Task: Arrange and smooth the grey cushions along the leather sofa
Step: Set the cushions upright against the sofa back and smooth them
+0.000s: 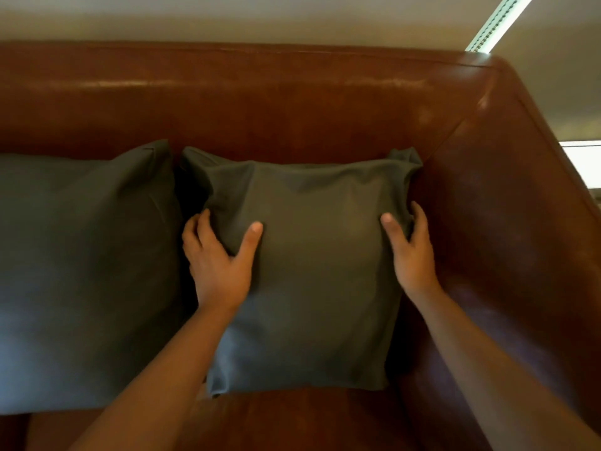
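We grip the corner cushion (pixel 305 271) by its sides, left hand (pixel 218 265) and right hand (pixel 411 255) curled round the edges; it leans on the sofa (pixel 292 102) back beside its neighbour (pixel 81 271) (top corners rumpled); smoothing remains.

The left forearm (pixel 156 369) and right forearm (pixel 487 353) are seen bare to the frame's lower edge. The left hand (pixel 218 271) and right hand (pixel 413 255) are shown uncovered, thumbnails (pixel 257 226) cut short and plain.
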A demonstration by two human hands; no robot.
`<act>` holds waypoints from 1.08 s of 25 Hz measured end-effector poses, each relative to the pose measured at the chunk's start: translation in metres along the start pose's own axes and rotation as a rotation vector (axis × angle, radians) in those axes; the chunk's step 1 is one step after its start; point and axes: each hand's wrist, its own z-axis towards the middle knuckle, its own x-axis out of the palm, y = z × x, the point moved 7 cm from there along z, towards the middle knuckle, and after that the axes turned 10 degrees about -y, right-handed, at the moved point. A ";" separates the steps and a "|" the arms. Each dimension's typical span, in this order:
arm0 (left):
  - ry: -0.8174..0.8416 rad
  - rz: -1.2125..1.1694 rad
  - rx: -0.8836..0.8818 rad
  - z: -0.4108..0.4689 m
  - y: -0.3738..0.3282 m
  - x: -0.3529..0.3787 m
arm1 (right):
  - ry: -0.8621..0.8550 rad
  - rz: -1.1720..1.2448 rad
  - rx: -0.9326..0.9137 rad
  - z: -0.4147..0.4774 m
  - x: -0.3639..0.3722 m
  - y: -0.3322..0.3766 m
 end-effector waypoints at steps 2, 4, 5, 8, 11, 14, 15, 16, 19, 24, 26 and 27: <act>0.056 -0.116 -0.223 0.011 0.002 0.003 | 0.064 0.155 0.223 0.008 0.002 0.004; 0.071 -0.135 -0.290 0.009 -0.006 0.000 | 0.109 0.201 0.274 0.001 0.003 0.012; 0.060 -0.122 -0.259 0.005 -0.013 -0.005 | 0.116 0.208 0.251 -0.005 0.003 0.018; -0.040 -0.185 -0.143 -0.006 -0.034 -0.025 | 0.063 0.300 0.131 -0.016 -0.009 0.036; -0.125 -0.245 -0.045 -0.001 -0.050 -0.035 | 0.005 0.344 0.026 -0.015 -0.019 0.054; -0.158 -0.165 0.020 0.012 -0.049 -0.027 | -0.057 0.190 -0.027 -0.005 -0.018 0.050; -0.171 -0.148 0.033 0.013 -0.047 -0.025 | -0.087 0.146 -0.037 -0.003 -0.019 0.048; -0.201 -0.136 0.044 0.013 -0.045 -0.025 | -0.120 0.113 -0.048 -0.003 -0.020 0.047; -0.262 -0.177 0.057 0.002 -0.039 -0.033 | -0.241 0.079 -0.104 -0.012 -0.031 0.047; -0.117 -0.248 0.055 0.017 -0.056 -0.042 | -0.119 0.279 -0.061 -0.008 -0.038 0.061; -0.073 -0.386 0.024 0.029 -0.072 -0.048 | -0.058 0.439 -0.041 0.006 -0.042 0.085; -0.074 -0.414 -0.003 0.035 -0.077 -0.050 | -0.057 0.448 -0.028 0.014 -0.045 0.095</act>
